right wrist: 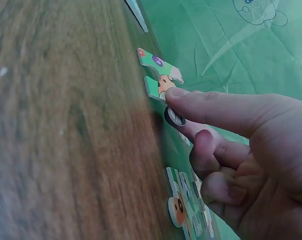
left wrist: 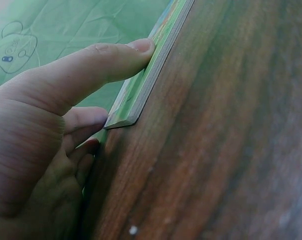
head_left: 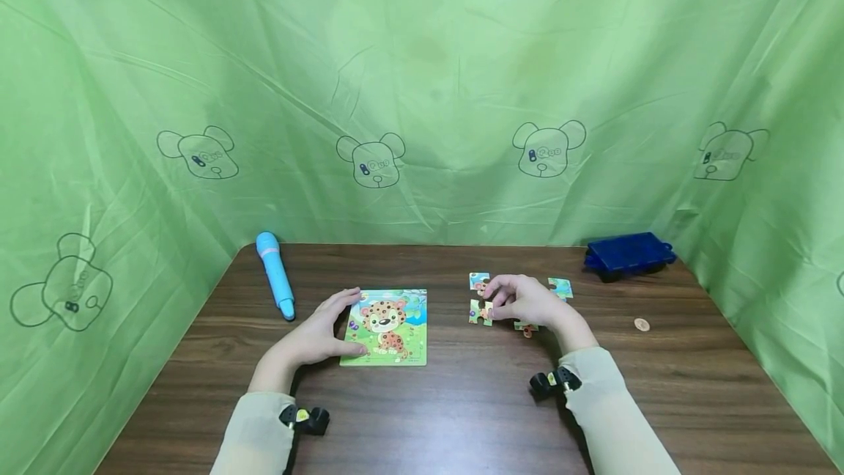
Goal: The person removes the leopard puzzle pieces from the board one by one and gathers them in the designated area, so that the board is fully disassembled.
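My left hand (head_left: 319, 333) rests at the left edge of a square leopard-cub picture board (head_left: 409, 336). Its thumb lies over the board's face near the lower left, the other fingers along the left side and at the upper left corner. To the right, my right hand (head_left: 527, 306) pinches a green-and-orange puzzle piece (right wrist: 159, 75) with a purple flower, between thumb and index finger. Just behind it lies another puzzle piece (head_left: 478, 281). Beyond the hand is a blue-green piece (head_left: 560, 286), and a piece with an orange spotted knob (right wrist: 177, 210) lies under the palm, partly hidden.
A blue toy microphone (head_left: 275, 275) lies at the back left of the brown wooden table (head_left: 448, 416). At the back right stands a dark blue plastic tray (head_left: 629, 253), with a small round wooden disc (head_left: 642, 325) in front. Green cloth (head_left: 422, 94) hangs around the table.
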Demonstrator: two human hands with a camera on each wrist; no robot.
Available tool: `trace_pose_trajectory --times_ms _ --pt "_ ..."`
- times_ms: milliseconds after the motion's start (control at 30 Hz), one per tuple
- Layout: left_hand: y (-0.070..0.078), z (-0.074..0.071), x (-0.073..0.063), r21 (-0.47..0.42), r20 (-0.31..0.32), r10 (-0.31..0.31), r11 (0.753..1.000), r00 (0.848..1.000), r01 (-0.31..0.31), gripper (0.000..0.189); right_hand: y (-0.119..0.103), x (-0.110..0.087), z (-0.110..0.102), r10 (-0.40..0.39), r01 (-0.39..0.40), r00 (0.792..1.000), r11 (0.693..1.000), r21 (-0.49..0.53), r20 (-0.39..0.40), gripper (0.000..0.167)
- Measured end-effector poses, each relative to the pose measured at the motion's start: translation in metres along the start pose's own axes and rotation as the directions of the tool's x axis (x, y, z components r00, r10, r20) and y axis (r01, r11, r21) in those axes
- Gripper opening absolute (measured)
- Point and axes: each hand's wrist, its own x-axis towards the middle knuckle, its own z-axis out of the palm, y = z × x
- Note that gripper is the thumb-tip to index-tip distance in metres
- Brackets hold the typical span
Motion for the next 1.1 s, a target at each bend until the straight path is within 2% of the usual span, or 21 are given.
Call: trace_pose_trajectory --times_ms 533,733,1100 --pt "0.0024 0.0003 -0.001 -0.004 0.006 -0.012 1.0 1.0 0.012 0.109 0.0 0.0007 0.0013 -0.007 0.004 1.0 0.993 -0.121 -0.022 0.02" --pt "0.0038 -0.0006 -0.0004 -0.006 0.003 -0.014 1.0 1.0 0.014 0.109 0.0001 0.0005 0.0021 -0.024 0.021 0.999 0.991 -0.131 -0.024 0.016" --pt "0.0024 0.0004 -0.0012 -0.004 -0.001 -0.013 1.0 1.0 0.013 0.109 -0.0025 -0.0014 0.0045 0.011 -0.016 0.999 0.992 -0.126 -0.038 0.015"
